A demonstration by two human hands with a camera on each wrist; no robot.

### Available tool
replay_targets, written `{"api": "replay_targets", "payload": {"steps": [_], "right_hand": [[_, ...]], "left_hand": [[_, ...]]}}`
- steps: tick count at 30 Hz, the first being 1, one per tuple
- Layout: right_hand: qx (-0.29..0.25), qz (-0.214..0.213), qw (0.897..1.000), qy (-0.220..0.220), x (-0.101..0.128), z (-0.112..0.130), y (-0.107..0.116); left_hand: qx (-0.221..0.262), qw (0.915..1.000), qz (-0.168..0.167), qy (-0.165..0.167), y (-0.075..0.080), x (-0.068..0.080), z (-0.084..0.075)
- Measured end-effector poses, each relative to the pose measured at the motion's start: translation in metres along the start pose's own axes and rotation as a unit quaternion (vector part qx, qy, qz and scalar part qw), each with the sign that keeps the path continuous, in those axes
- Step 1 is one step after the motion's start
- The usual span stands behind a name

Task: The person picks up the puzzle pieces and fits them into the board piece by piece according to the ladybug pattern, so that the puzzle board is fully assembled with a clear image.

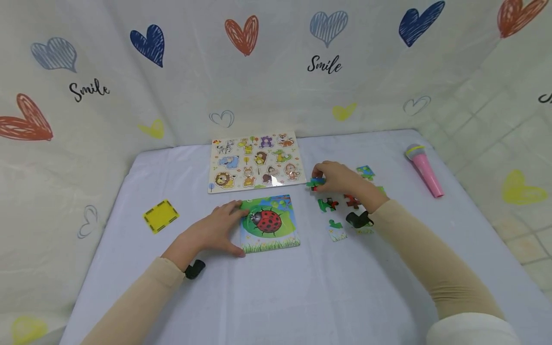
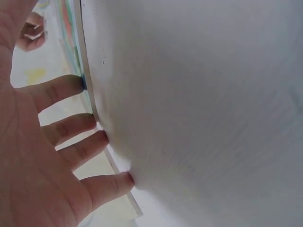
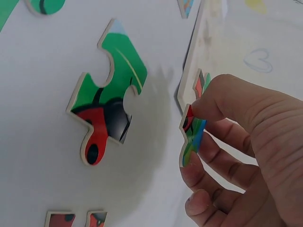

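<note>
A square ladybug picture board (image 1: 268, 224) lies on the white-covered table. My left hand (image 1: 212, 231) spreads its fingers along the board's left edge, thumb by the lower left corner. In the left wrist view, fingertips (image 2: 75, 84) of that hand reach the edge and the tabletop. Between thumb and fingers, my right hand (image 1: 342, 180) pinches a small jigsaw piece (image 3: 193, 132) coloured red, green and blue, held to the right of the board. Below it lies a green, red and black jigsaw piece (image 3: 106, 97). More pieces, such as a red one (image 1: 352, 201), lie under the right forearm.
An animal puzzle board (image 1: 257, 162) lies at the back against the curtain. A yellow rectangular card (image 1: 161, 216) is at the left, and a pink toy microphone (image 1: 424, 171) at the far right. A grass-printed piece (image 1: 338, 231) lies nearer the front.
</note>
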State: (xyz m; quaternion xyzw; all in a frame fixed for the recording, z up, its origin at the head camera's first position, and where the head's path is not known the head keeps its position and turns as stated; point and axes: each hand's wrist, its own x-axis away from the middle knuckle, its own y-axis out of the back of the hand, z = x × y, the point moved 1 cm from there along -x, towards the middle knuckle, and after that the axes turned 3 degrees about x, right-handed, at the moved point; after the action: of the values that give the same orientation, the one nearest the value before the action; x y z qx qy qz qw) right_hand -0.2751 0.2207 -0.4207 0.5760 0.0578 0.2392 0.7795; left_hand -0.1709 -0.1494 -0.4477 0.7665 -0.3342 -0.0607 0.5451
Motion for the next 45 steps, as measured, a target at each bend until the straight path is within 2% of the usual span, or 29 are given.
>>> {"api": "replay_targets", "payload": {"steps": [8,20,33,45], "right_hand": [[-0.001,0.004,1.000,-0.002,0.001,0.014,-0.002],[-0.010,0.014,1.000,0.020,-0.002,0.035,-0.010],[-0.033,0.024,0.996,0.076,-0.015,0.071,-0.025],[-0.040,0.041,0.993,0.101,-0.024,0.097,-0.045]], "left_hand": [[-0.003,1.0000,0.001,0.000,0.000,0.000,0.000],[-0.005,1.0000,0.001,-0.004,-0.003,-0.001,0.001],[-0.009,0.9999,-0.002,-0.009,-0.001,-0.001,0.002],[-0.012,0.9999,-0.003,-0.006,-0.001,-0.001,0.002]]}}
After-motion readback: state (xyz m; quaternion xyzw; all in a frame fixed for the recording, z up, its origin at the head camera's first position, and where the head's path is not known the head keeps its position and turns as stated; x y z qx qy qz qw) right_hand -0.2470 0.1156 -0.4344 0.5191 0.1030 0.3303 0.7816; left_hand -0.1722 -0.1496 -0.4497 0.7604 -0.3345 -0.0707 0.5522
